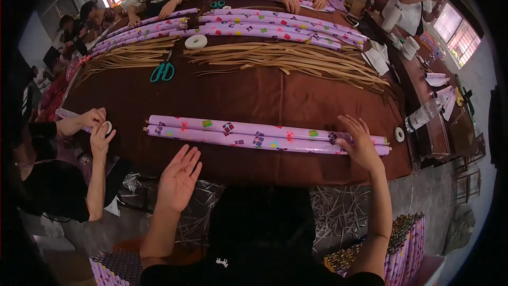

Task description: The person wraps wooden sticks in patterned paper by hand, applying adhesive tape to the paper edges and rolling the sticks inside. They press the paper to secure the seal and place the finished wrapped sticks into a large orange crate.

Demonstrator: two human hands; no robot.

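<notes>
Two long lilac rolls [257, 135] printed with colourful gift shapes lie side by side on the brown tablecloth [238, 95]. My right hand [361, 147] is over their right part, fingers spread and raised, with the thumb across the rolls. Just below the rolls' left part, near the table's front edge, my left hand [180, 178] is held palm up with its fingers stretched out and nothing in it. Brown strips show at both ends of the rolls.
Teal-handled scissors [162, 71], a tape roll [196, 42] and brown paper strips [286, 58] lie farther back. More lilac rolls [275, 24] are near two people opposite. A co-worker's hands [99, 130] hold tape at left. A bottle [423, 114] stands right; bundled rolls [405, 246] sit below.
</notes>
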